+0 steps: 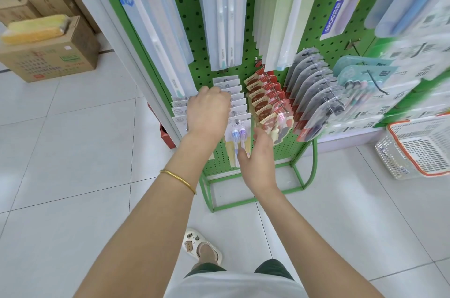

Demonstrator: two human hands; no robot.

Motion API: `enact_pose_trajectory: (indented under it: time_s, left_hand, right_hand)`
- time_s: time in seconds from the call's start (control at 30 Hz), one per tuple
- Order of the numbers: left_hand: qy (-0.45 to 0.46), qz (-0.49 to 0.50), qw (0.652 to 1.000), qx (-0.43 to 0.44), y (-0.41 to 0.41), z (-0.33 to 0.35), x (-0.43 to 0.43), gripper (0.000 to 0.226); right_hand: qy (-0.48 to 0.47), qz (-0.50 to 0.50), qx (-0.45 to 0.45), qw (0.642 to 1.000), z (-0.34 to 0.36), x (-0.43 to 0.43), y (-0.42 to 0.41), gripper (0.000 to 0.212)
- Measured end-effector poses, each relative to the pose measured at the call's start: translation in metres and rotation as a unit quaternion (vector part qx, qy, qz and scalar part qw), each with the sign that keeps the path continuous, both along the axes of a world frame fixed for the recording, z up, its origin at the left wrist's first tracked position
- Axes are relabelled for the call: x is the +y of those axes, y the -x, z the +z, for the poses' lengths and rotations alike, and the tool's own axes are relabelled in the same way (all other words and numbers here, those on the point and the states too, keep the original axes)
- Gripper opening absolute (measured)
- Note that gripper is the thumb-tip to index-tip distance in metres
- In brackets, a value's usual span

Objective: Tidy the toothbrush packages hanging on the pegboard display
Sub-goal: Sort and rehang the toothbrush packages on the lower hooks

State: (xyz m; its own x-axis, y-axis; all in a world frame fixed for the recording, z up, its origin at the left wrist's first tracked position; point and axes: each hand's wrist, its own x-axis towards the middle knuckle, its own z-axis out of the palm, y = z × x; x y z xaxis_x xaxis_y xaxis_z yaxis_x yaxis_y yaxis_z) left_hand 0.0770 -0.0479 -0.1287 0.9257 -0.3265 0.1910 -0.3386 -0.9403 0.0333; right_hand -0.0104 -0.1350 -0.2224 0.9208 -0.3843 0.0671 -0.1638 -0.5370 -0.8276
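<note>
White card toothbrush packages (pixel 238 100) are hung low on a green pegboard (pixel 182 3), tops gripped by the left hand (pixel 208 109); the right hand (pixel 259 161) is held open nearby. Judged light and bendy, best taken at card tops.

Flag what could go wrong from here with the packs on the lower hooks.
1. The left hand lies over the row of white packs; a hard tug could slide the front ones off their hook.
2. The right hand, open by the front pack, is close to the red packs and might knock them crooked.
</note>
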Motion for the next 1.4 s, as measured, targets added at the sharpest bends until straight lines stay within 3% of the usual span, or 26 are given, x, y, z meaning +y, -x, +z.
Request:
enact_pose_trajectory:
  time_s: [0.6,0.93,1.1,1.17,1.23,1.4]
  left_hand:
    - [-0.037,0.129,0.990,0.032,0.052,0.010,0.002,0.040]
    - [0.006,0.193,0.980,0.055,0.087,0.004,0.013,0.030]
    - [0.026,0.163,0.984,0.070,0.111,-0.005,0.012,0.023]
    - [0.054,0.130,0.988,0.070,0.116,-0.010,0.011,0.019]
    - [0.140,0.095,0.982,0.082,0.119,-0.015,0.007,0.015]
    - [0.361,0.043,0.919,0.154,0.130,-0.016,-0.015,0.012]
  right_hand:
    - [-0.003,0.008,0.027,1.000,0.003,0.003,0.008,0.058]
    - [-0.017,0.025,0.055,0.998,0.003,0.001,0.021,0.058]
    - [-0.044,0.045,0.076,0.995,0.002,-0.010,0.038,0.052]
    - [-0.059,0.055,0.092,0.992,0.002,-0.017,0.047,0.048]
    - [-0.084,0.074,0.090,0.990,0.006,-0.025,0.057,0.041]
    - [-0.197,0.093,0.096,0.971,0.015,-0.059,0.093,0.017]
